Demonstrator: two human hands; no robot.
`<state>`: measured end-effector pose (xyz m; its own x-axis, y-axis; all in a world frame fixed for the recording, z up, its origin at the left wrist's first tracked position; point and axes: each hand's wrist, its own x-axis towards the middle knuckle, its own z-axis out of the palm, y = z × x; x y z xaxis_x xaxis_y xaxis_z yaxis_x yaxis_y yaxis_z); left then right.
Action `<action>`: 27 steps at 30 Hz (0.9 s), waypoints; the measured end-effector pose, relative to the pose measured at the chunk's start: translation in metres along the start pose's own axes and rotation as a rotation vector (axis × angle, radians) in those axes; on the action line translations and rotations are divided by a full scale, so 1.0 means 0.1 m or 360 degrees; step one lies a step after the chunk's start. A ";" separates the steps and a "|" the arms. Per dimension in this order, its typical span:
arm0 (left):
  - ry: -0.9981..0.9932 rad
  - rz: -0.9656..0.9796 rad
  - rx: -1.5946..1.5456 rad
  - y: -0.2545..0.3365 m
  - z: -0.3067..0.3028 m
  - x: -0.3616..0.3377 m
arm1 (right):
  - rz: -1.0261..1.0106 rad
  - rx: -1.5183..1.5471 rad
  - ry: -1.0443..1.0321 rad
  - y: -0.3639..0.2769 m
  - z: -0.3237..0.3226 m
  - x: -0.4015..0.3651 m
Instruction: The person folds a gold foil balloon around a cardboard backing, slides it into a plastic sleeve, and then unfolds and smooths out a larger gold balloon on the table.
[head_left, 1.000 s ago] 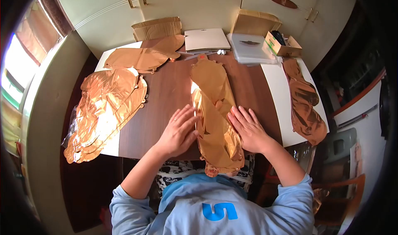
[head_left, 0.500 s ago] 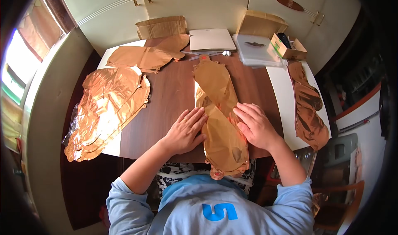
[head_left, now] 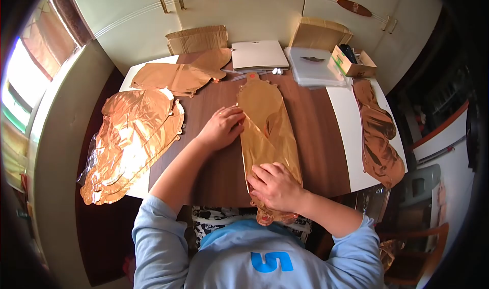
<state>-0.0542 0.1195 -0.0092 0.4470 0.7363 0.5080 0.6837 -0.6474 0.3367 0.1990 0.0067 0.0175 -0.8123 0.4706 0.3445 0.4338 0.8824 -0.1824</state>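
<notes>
A folded copper-coloured foil balloon [head_left: 271, 136] lies lengthwise on the brown table, its near end reaching over the front edge. At its upper left side, my left hand [head_left: 222, 127] has its fingers bent together at the foil's edge; the fingertips' hold is partly hidden. My right hand [head_left: 275, 186] rests on the near part of the foil, with its fingers curled and slightly apart, pressing on the surface. A diagonal fold crosses the middle of the balloon, and small tabs stick out at its far and near ends.
More foil pieces lie at the left [head_left: 135, 136], the back left [head_left: 175, 77] and the right [head_left: 378, 136]. Behind are a white flat stack [head_left: 260, 54], clear plastic sleeves [head_left: 313, 67], a small open box [head_left: 356, 65] and cardboard [head_left: 198, 39].
My left hand has moved up and away along the foil's left edge, its fingers now bent. The right hand has shifted left and nearer, onto the foil. The middle fold now looks flatter and wider.
</notes>
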 end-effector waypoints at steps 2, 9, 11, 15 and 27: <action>0.0004 -0.0045 0.0030 -0.11 0.01 0.08 | 0.0006 0.0019 -0.0011 0.01 0.01 0.00; 0.0077 -0.0312 0.0120 -0.03 -0.01 0.07 | -0.0006 0.0054 0.0030 0.04 0.00 0.01; 0.0022 -0.0359 0.0153 0.16 -0.04 -0.02 | -0.0001 0.0094 0.0042 0.04 0.01 0.01; -0.0275 -0.0294 0.0225 0.52 -0.06 -0.27 | 0.0107 0.0322 0.0221 0.19 -0.02 0.00; -0.0444 -0.0226 0.0409 0.81 0.07 -0.44 | 0.0415 -0.0089 -0.0027 0.81 -0.05 -0.19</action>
<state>-0.0139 0.0358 -0.0100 0.4528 0.8629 0.2244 0.8561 -0.4911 0.1611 0.2515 0.0698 0.0012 -0.6763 0.6825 0.2771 0.6500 0.7299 -0.2116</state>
